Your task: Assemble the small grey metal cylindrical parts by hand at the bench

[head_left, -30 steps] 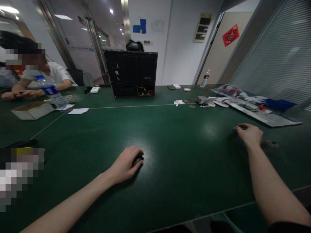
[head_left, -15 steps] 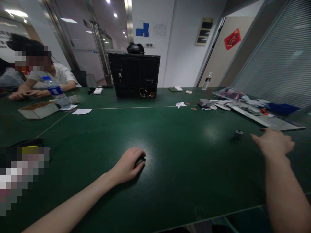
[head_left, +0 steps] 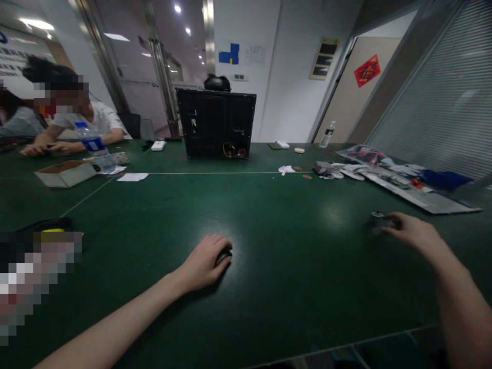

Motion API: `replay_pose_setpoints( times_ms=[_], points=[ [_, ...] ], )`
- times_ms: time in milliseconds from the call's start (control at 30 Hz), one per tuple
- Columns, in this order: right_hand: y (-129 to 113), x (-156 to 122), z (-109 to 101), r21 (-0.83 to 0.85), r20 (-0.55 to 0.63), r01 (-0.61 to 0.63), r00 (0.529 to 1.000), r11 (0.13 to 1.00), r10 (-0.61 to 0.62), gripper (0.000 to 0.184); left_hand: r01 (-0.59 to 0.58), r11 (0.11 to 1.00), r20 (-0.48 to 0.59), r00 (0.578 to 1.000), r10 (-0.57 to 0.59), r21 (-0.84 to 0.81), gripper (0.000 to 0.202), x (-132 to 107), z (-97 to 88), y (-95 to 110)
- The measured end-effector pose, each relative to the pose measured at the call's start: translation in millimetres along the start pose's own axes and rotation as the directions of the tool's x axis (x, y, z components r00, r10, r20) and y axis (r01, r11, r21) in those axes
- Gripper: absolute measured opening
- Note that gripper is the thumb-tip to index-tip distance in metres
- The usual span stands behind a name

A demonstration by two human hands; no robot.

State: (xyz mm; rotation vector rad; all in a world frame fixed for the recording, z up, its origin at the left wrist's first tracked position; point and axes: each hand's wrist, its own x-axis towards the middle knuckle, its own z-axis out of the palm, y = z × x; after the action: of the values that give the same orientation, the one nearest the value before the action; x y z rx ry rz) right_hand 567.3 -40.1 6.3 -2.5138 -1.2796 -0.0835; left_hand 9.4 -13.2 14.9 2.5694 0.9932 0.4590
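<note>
My left hand (head_left: 205, 262) rests on the green table, thumb and fingers closed round a dark, rounded object (head_left: 223, 255) that is mostly covered. On the right, my right hand (head_left: 413, 230) has its fingers curled in, with a dark, blurred thing (head_left: 393, 221) between thumb and fingers; its kind is unclear. Just left of those fingertips stands a small metallic cylinder (head_left: 376, 218), dark at its base. Whether the held thing touches the cylinder, I cannot tell.
A black panel-backed case (head_left: 217, 123) stands at the far side. Papers, bags and a board (head_left: 415, 189) lie at the right, near a blue tray (head_left: 446, 178). At the left are a cardboard box (head_left: 67, 175), a water bottle (head_left: 98, 148) and a seated person (head_left: 103, 120).
My right hand has moved left and slightly down to the metallic cylinder, its fingers now curled. My left hand stays on the dark object. The whole view has shifted slightly.
</note>
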Motion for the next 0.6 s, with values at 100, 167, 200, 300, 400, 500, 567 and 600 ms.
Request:
replay_pose_setpoints(
  times_ms=[100, 167, 200, 300, 400, 500, 567, 600],
  points=[
    [-78.8, -34.3, -16.8, 0.177, 0.141, 0.290, 0.938, 0.940, -0.316, 0.043, 0.010, 1.000, 0.007, 1.000, -0.010, -0.009, 0.016, 0.0, -1.1, 0.6],
    [-133.4, -65.3, -28.9, 0.319, 0.151, 0.434, 0.854, 0.843, -0.497, 0.040, 0.018, 1.000, 0.016, 1.000, -0.018, -0.020, 0.017, -0.3, -2.0, 0.5],
    [-158.6, -81.9, -34.0, 0.400, 0.139, 0.511, 0.786, 0.760, -0.602, 0.039, 0.022, 0.999, 0.020, 1.000, -0.021, -0.028, 0.017, -0.5, -2.3, 0.2],
    [-219.9, -128.2, -40.3, 0.579, 0.134, 0.631, 0.551, 0.516, -0.824, 0.039, 0.027, 0.998, 0.016, 1.000, -0.026, -0.052, 0.018, -1.2, -2.6, -0.9],
    [-258.9, -160.8, -31.0, 0.666, 0.122, 0.660, 0.363, 0.347, -0.924, 0.050, 0.027, 0.997, 0.005, 1.000, -0.027, -0.075, 0.019, -2.3, -2.6, -1.7],
    [-280.4, -177.6, -15.2, 0.674, 0.141, 0.700, 0.191, 0.236, -0.971, 0.063, 0.027, 0.994, 0.003, 1.000, -0.026, -0.103, 0.025, -3.8, -4.0, -2.0],
    [-287.7, -182.3, -6.2, 0.668, 0.155, 0.719, 0.118, 0.192, -0.981, 0.070, 0.021, 0.993, 0.009, 1.000, -0.020, -0.120, 0.028, -5.0, -5.7, -2.2],
    [-289.7, -183.5, -2.2, 0.670, 0.151, 0.721, 0.100, 0.176, -0.983, 0.072, 0.014, 0.992, 0.017, 1.000, -0.012, -0.125, 0.029, -5.6, -6.5, -2.4]
  ],
)
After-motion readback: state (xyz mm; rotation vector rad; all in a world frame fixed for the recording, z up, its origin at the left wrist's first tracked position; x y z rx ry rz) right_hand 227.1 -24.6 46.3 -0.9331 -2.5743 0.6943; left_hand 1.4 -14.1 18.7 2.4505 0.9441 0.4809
